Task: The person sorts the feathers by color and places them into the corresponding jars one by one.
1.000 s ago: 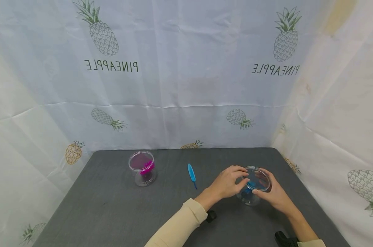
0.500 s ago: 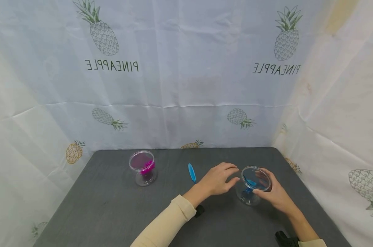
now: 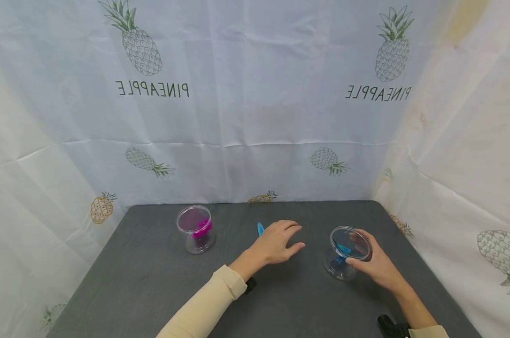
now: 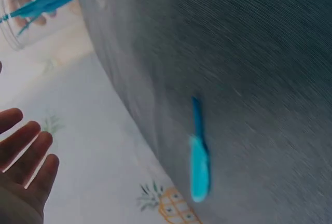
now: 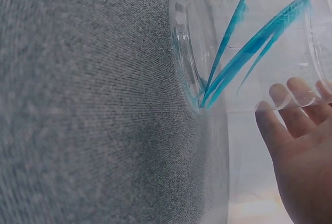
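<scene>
My right hand (image 3: 375, 265) grips the upper part of a clear jar (image 3: 338, 271) on the right of the table, thumb near the rim and fingers on the far side. Several blue feathers (image 5: 254, 42) lean inside that jar in the right wrist view. My left hand (image 3: 276, 241) hovers left of the jar, holding nothing, its fingers spread and relaxed. Just beyond it a single blue feather (image 4: 199, 167) lies on the table; in the head view the hand covers most of this feather (image 3: 260, 228).
At the back left stands another clear jar (image 3: 200, 246) with magenta feathers (image 3: 202, 228) in it. Everything sits on a dark grey table (image 3: 132, 277). A white pineapple-print curtain (image 3: 255, 112) hangs behind the table and along its sides.
My left hand has left the jar's rim and moved left, partly covering the loose feather. The right hand stays on the jar, whose blue feathers have dropped lower in it.
</scene>
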### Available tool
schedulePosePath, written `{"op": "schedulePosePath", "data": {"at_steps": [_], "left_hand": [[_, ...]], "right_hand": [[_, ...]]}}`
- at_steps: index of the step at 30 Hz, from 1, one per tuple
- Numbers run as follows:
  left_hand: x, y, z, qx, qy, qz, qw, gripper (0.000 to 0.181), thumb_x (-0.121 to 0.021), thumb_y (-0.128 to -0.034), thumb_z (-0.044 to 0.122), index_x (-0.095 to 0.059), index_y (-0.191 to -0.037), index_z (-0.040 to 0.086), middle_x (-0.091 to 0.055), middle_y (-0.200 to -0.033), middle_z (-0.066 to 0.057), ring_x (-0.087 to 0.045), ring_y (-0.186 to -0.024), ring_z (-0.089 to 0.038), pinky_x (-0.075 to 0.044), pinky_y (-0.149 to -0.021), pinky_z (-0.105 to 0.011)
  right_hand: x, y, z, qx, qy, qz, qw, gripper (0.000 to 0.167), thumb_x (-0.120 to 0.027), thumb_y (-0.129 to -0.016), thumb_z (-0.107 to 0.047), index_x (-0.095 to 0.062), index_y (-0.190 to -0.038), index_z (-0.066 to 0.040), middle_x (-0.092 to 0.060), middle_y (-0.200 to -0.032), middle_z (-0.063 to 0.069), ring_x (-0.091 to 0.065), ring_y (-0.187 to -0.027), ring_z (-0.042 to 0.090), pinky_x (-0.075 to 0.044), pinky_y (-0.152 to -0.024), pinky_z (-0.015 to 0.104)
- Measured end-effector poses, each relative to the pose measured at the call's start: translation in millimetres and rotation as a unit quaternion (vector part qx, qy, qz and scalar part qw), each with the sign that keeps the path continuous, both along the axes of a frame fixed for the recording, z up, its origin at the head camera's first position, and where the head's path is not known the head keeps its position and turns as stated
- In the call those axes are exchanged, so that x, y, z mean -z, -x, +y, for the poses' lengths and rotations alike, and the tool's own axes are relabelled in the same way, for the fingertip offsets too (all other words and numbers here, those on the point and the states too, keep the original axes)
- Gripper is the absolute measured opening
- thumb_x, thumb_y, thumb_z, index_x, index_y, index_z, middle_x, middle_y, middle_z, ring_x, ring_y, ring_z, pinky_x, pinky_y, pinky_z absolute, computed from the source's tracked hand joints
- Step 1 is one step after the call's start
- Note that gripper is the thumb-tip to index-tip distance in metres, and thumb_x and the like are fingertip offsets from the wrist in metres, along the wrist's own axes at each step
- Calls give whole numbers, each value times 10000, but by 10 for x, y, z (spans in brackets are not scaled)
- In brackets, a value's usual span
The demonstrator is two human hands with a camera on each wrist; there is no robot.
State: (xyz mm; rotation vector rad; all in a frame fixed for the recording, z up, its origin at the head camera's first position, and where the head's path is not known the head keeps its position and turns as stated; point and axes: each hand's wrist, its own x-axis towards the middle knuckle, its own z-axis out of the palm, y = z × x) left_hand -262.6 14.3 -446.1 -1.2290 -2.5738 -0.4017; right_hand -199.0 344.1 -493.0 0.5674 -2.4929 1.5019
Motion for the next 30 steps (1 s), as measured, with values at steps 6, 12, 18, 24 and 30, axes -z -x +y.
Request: {"op": "schedulePosePath", "data": {"at_steps": [6,12,18,24,30], "left_hand": [[75,61,-154,-420,408,140,9982,556,-516,-1041,500,-564,-1444,121,-561,-1437,-42,-528,-1327,-213,-425,-1117,-392],[110,118,-319,-787,612,-35,9950,610,-500,-1029,551,-536,-1470,132,-532,-1467,-66,-497,-1357,-244,-418,-1116,-442],[194,191,-465,-1080,879,-345,9897,691,-522,-1003,591,-484,-1507,119,-452,-1529,-125,-430,-1409,-307,-382,-1140,-486],[286,245,-561,-1249,1136,-743,9828,795,-556,-963,644,-437,-1539,109,-385,-1573,-149,-361,-1452,-332,-319,-1181,-507],[354,298,-612,-1256,1128,-1511,9740,893,-616,-909,678,-392,-1567,117,-338,-1606,-143,-319,-1482,-328,-292,-1200,-504]], "right_hand": [[-2,-3,4,-42,13,27,10000,852,-734,-907,15,-168,-1541,70,-347,-1484,308,-375,-1311,-115,-346,-1030,50],[-1,2,2,-27,24,6,10000,856,-736,-908,9,-162,-1539,73,-344,-1485,309,-373,-1307,-121,-346,-1029,50],[7,10,9,-12,15,21,10000,855,-738,-905,10,-173,-1544,57,-349,-1487,308,-374,-1309,-118,-344,-1029,49],[6,4,2,-4,32,-5,10000,864,-742,-903,7,-159,-1537,81,-352,-1481,314,-374,-1302,-127,-346,-1020,42],[-2,-2,-10,-18,67,20,10000,863,-742,-899,17,-159,-1531,94,-352,-1477,319,-375,-1308,-119,-338,-1026,39]]}}
